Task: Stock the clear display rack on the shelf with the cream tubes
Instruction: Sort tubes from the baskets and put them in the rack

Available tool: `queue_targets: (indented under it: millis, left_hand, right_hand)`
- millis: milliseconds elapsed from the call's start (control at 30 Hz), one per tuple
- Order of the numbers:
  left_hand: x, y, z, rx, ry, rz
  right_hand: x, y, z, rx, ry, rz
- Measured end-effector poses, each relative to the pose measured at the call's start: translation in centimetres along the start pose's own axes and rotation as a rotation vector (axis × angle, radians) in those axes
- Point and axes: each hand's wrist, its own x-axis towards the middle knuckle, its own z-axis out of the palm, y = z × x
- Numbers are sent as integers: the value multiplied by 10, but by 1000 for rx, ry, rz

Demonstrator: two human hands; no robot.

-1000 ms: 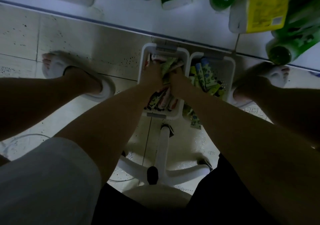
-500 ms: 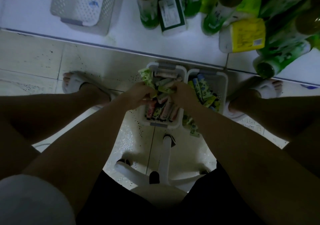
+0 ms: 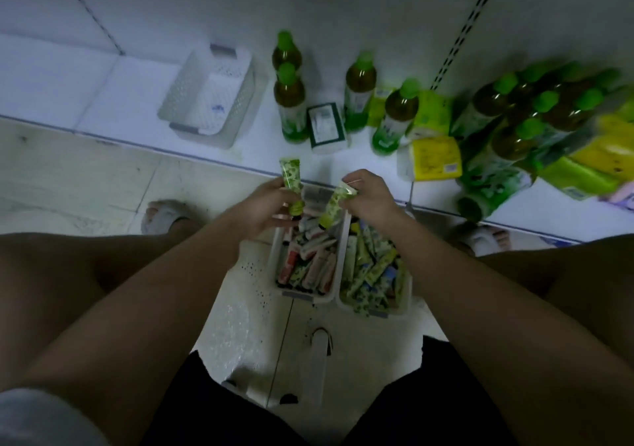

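From the head view, looking down between the person's bare knees, both hands are raised above two white baskets on the tiled floor. The left hand [image 3: 266,205] has its fingers [image 3: 274,190] curled round a green patterned cream tube [image 3: 290,179], which stands nearly upright with its flat crimped end toward the shelf and its cap [image 3: 296,208] down at the hand. The right hand [image 3: 368,193] pinches the crimped end of a second green tube [image 3: 335,202] between thumb and fingertips; this tube slants down and to the left, its dark cap hanging just above the left basket [image 3: 274,256]. The two tubes are near each other but apart.

The left basket holds a heap of tubes, mostly pink, red and white, with a few green ones. The right basket [image 3: 408,294], touching it side by side, is filled with green and yellow patterned tubes lying crosswise.

Beyond the hands runs the white shelf [image 3: 137,102]. On it, to the left, sits a pale perforated container [image 3: 209,97], the only rack-like thing in sight, with nothing visible inside. To its right stand green-capped bottles [image 3: 290,102], and further right yellow packs [image 3: 434,157] and more bottles, blurred. A slippered foot [image 3: 163,215] rests on the floor at each side.
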Motion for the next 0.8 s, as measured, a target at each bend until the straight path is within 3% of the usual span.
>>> queue_targets:
  millis: [267, 533, 800]
  left_hand:
    - [-75, 106, 29, 182, -101, 289]
    - [-174, 183, 44, 436, -287, 548]
    - [-267, 239, 43, 445, -185, 782]
  right_hand:
    - [-69, -105, -64, 240, 124, -217]
    - [-138, -190, -105, 218, 199, -468]
    - [-192, -266, -132, 111, 212, -680]
